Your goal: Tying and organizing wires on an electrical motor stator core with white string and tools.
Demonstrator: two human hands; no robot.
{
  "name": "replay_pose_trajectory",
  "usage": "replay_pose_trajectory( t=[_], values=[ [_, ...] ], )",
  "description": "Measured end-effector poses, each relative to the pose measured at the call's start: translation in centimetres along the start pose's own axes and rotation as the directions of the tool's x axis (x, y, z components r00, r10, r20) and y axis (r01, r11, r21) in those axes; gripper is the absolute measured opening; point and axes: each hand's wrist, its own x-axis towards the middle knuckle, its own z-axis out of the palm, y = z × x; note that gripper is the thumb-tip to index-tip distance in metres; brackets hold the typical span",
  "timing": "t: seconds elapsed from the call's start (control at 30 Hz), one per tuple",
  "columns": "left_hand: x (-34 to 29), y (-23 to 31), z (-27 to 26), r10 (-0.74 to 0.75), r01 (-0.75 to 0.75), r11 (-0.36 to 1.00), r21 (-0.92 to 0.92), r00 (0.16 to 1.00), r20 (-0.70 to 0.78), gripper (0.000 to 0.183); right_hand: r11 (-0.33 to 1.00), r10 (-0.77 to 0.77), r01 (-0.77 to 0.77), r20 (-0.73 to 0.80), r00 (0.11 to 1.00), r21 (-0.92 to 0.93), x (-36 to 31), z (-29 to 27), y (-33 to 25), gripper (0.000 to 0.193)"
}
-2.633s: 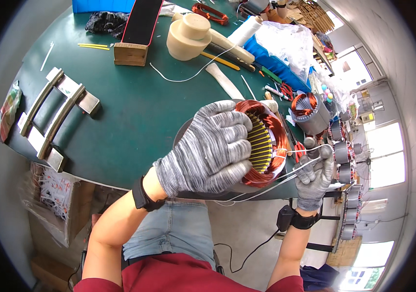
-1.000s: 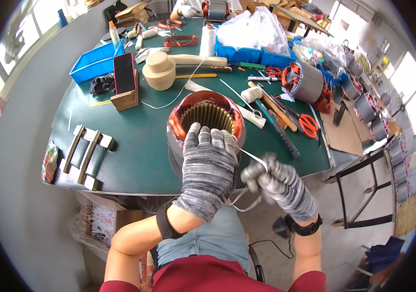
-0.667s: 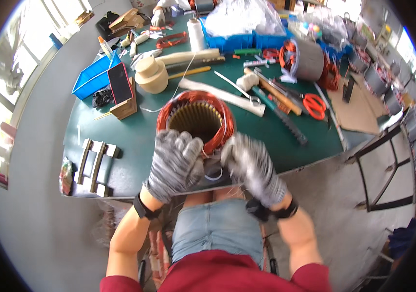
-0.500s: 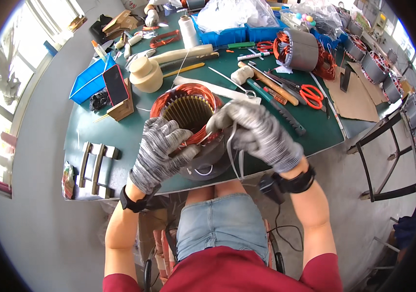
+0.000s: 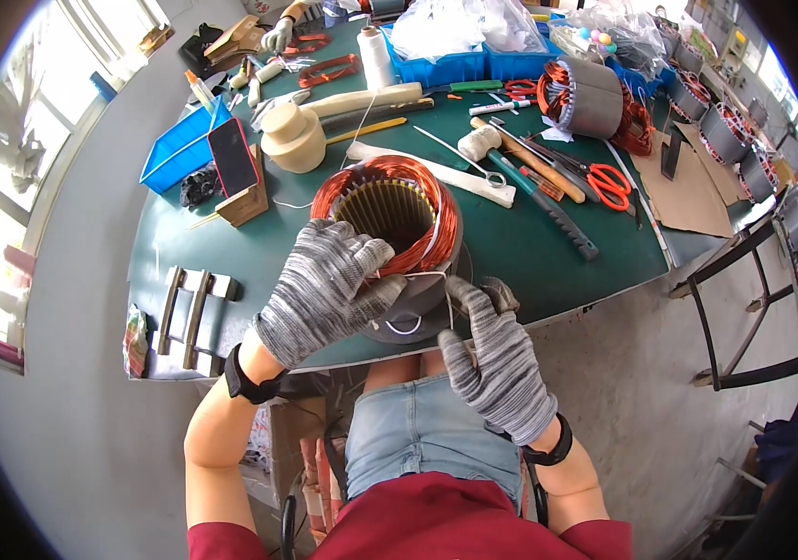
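Observation:
In front of me on the table stands a grey motor stator [image 5: 422, 303] with a ring of copper winding [image 5: 452, 224] round its top and yellowish slot liners inside. My left hand [image 5: 329, 289], in a grey knitted glove, is closed over the near left edge of the winding, thumb on the outside. A thin white lacing cord [image 5: 429, 273] runs from beside that thumb to my gloved right hand [image 5: 500, 359] and hangs down there. At the stator's near right, the right hand's fingertips meet the cord, some fingers curled, the thumb apart. A white loop [image 5: 406, 327] shows lower on the stator.
Behind lie a mallet [image 5: 530, 196], red-handled scissors [image 5: 610, 187] and a white strip [image 5: 436, 173]. A phone [image 5: 232, 159] leans by a blue tray [image 5: 180, 154] at left. Another stator [image 5: 586, 98] lies back right. Far off is another person's gloved hand [image 5: 278, 35].
My right hand has come down and toward me from above the winding to the stator's near right side, drawing the cord along. My left hand stays on the winding. The view has shifted slightly.

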Motion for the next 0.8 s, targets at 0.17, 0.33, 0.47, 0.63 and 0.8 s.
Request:
replay_pose_trajectory(
  t=[0.17, 0.33, 0.47, 0.63, 0.8],
  values=[
    [0.7, 0.7, -0.1, -0.020, 0.013, 0.995, 0.096, 0.998, 0.067, 0.034, 0.930, 0.337, -0.273, 0.271, 0.902, -0.246, -0.7, -1.2, 0.8, 0.043],
    [0.2, 0.0, 0.1, -0.002, -0.004, 0.995, 0.101, 0.998, 0.060, 0.036, 0.992, -0.063, 0.071, 0.069, 0.996, -0.106, 1.1, -0.1, 0.5, 0.038],
    [0.8, 0.2, -0.2, -0.077, 0.066, 0.995, 0.076, 0.985, 0.152, 0.037, 0.997, -0.070, 0.066, -0.090, 0.993, -0.045, 1.5, 2.2, 0.8, 0.056],
    [1.9, 0.3, -1.0, -0.188, 0.215, 0.976, -0.028, 0.903, 0.386, 0.039, 0.965, -0.218, 0.188, -0.154, 0.964, -0.184, 1.6, 6.1, 1.3, 0.062],
    [0.6, 0.3, -0.6, -0.036, 0.013, 0.953, 0.302, 0.997, 0.070, 0.065, 0.071, 0.300, -0.664, 0.619, 0.726, 0.744, -2.6, 1.1, 1.1, 0.047]
  ],
)
